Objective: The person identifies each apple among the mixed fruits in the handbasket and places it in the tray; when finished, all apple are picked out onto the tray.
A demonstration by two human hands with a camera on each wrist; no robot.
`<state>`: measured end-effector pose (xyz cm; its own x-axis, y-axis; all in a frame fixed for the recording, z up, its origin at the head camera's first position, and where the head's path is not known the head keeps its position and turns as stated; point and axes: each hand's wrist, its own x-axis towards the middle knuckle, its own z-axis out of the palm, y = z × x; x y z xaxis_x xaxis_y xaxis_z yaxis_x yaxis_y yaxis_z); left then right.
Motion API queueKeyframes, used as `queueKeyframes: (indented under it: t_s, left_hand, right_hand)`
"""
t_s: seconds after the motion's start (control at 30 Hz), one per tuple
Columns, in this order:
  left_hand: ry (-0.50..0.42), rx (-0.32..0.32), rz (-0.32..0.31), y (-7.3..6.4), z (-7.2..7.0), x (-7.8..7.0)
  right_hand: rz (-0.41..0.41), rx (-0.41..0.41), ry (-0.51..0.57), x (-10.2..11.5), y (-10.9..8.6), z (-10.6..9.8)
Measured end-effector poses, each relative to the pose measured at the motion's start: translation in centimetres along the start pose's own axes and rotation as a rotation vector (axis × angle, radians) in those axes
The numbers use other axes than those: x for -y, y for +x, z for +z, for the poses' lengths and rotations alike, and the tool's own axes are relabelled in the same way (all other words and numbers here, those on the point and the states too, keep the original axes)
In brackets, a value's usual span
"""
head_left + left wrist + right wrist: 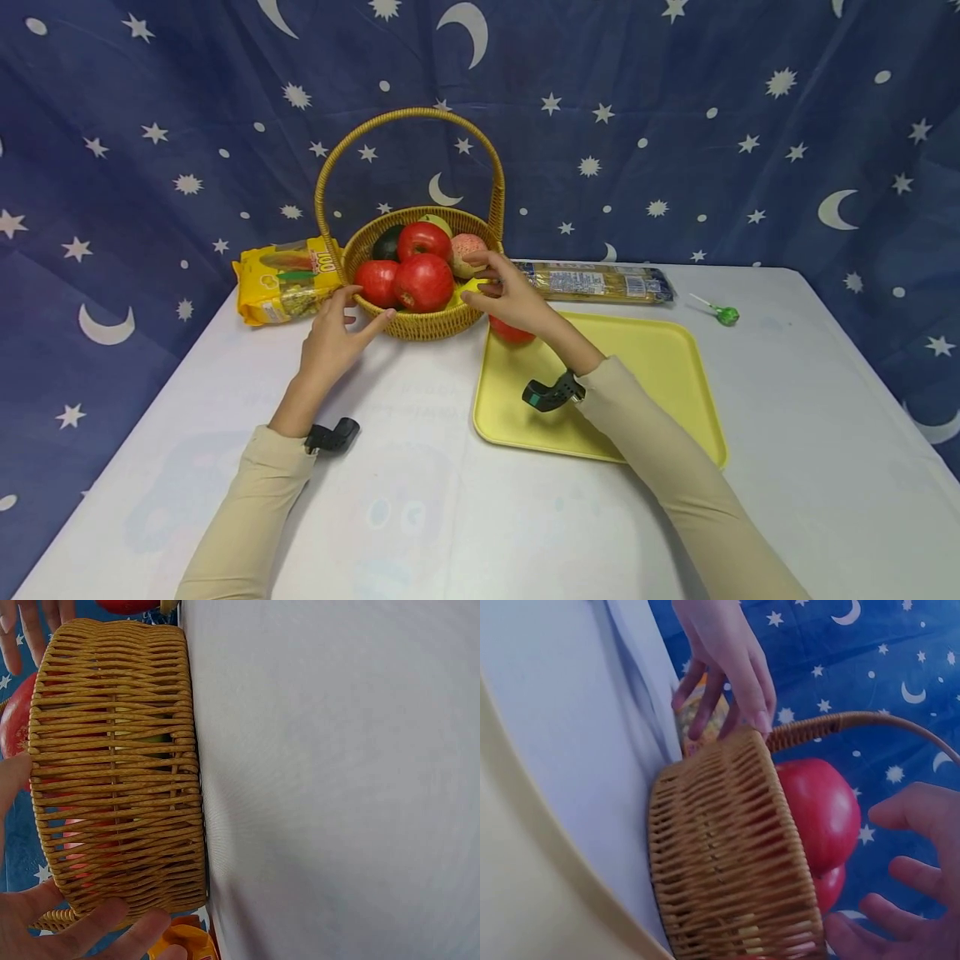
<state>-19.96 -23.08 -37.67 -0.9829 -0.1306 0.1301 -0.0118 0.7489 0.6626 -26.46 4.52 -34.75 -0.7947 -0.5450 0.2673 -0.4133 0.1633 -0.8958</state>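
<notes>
A wicker basket (427, 327) with a tall arched handle stands at the back of the table, heaped with fruit. Red round fruits (423, 283) lie on top, with a dark green one (386, 243) and a pinkish one (468, 252) behind. My left hand (330, 337) is at the basket's left side, thumb by the front rim and fingers spread along the wicker (120, 787). Over the right rim hovers my right hand (516, 296), fingers apart and loosely bent, with nothing between them; the right wrist view shows that hand (922, 885) beside the red fruit (821, 814).
To the right lies a yellow tray (600, 442), a red fruit (512, 331) at its back left corner. Behind it is a long clear package (592, 282), with a green lollipop (726, 315) farther right. A yellow packet (281, 279) sits left of the basket.
</notes>
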Motion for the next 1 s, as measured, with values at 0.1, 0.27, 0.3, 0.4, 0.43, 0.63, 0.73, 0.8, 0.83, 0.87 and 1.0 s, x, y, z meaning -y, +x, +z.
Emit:
queueKeyframes:
  t_s: [0.1,0.27,0.3,0.4,0.43,0.63,0.73,0.8,0.83,0.87,1.0]
  left_hand:
    - [-0.004,-0.001,0.001,0.1,0.2,0.0]
    - [-0.01,0.005,-0.002,0.2,0.4,-0.1]
    - [-0.011,0.008,-0.003,0.2,0.4,-0.1]
    - [-0.006,0.007,-0.005,0.1,0.3,-0.1]
    - [-0.004,0.005,-0.007,0.0,0.2,-0.2]
    - [-0.002,0.0,-0.008,-0.1,-0.1,-0.1]
    - [-0.002,0.0,-0.005,-0.1,-0.1,0.0]
    - [-0.002,-0.003,-0.005,-0.1,-0.1,0.1]
    - [-0.002,-0.003,-0.005,-0.1,-0.1,0.1]
    - [-0.002,-0.002,-0.004,0.0,-0.1,0.1]
    - [-0.003,0.003,-0.004,0.0,0.0,0.1]
  right_hand:
    - [-0.002,0.012,0.0,-0.2,0.2,0.4]
    - [-0.013,0.009,0.01,-0.3,0.3,0.9]
    - [-0.017,0.008,0.011,-0.3,0.3,1.0]
    - [-0.022,0.01,-0.001,-0.2,0.6,1.4]
    - [-0.018,0.013,-0.009,-0.1,0.7,1.5]
    - [-0.002,0.021,-0.073,0.5,1.5,2.3]
    - [-0.015,0.018,-0.102,0.6,1.8,2.6]
    - [-0.018,0.017,-0.119,0.6,1.9,2.9]
    - [-0.019,0.017,-0.125,0.6,2.0,2.9]
    - [-0.015,0.016,-0.13,0.5,2.1,3.0]
    - [0.001,0.004,-0.141,0.4,2.3,3.1]
